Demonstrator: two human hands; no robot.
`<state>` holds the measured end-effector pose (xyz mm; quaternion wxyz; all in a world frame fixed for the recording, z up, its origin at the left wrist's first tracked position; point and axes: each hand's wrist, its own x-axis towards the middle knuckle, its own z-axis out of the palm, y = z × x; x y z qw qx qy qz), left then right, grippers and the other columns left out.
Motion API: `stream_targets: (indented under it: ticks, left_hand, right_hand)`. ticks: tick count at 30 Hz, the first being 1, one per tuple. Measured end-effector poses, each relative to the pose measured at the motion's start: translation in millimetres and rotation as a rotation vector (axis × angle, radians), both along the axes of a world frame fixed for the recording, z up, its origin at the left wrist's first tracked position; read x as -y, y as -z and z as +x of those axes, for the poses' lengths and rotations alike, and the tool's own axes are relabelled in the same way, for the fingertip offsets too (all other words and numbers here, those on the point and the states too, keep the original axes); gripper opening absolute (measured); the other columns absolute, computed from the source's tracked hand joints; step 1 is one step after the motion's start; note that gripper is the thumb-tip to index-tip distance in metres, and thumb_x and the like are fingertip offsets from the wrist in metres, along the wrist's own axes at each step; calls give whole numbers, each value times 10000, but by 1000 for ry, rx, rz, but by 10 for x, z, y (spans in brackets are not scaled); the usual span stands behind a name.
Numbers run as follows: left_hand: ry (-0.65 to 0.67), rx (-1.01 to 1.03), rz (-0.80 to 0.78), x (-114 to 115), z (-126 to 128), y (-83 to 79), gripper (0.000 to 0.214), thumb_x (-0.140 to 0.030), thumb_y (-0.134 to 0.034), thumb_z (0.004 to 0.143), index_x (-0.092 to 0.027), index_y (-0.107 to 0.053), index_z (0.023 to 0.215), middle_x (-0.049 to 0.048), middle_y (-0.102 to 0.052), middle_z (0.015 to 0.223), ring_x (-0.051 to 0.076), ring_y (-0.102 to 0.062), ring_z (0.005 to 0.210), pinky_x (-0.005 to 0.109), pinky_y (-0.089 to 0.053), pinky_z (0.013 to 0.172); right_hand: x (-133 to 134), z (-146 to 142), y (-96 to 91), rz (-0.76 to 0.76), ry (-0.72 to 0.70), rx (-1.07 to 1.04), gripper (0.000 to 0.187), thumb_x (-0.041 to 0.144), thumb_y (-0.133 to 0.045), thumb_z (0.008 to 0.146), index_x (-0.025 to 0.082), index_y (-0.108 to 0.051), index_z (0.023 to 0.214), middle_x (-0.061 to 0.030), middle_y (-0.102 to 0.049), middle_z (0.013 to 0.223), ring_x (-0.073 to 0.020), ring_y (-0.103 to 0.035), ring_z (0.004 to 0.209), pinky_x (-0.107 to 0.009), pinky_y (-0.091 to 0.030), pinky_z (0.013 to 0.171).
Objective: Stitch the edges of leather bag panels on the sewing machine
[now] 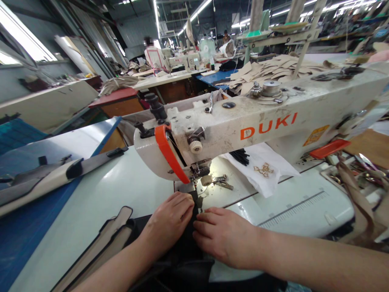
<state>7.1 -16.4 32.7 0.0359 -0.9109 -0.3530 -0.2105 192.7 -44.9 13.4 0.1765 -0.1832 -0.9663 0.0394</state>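
Note:
A black fabric piece (189,243) lies under the needle area of a white sewing machine (219,125) with an orange guard (170,154). My left hand (173,215) has its fingers curled down on the fabric's left side, close to the presser foot. On the other side, my right hand (225,235) holds the fabric's right edge, fingers bent and pressed together. Its fingertips are partly hidden against the dark cloth. More of the black material hangs toward my lap between the forearms. Beige pieces with black edging (103,243) lie beside my left forearm.
Right of the needle are a tape roll (206,180) and small metal tools (223,183). A white sheet (270,188) bears metal rings (263,169) and black strips (240,156). A blue table (39,235) adjoins at left. Beige cut pieces (273,71) are heaped behind.

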Motion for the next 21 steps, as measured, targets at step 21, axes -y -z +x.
stream_targets:
  ticks: [21]
  left_hand:
    - [10,-13,-159,30,-80,-6,235,-91,-380,883,-164,-597,829,44,-656,844,151,-607,787,283,-538,746]
  right_hand:
    - [-111,-83,18,116,196,8,136,158,-472,877,118,-595,917,-87,-592,960,-210,-512,917,-343,-384,914]
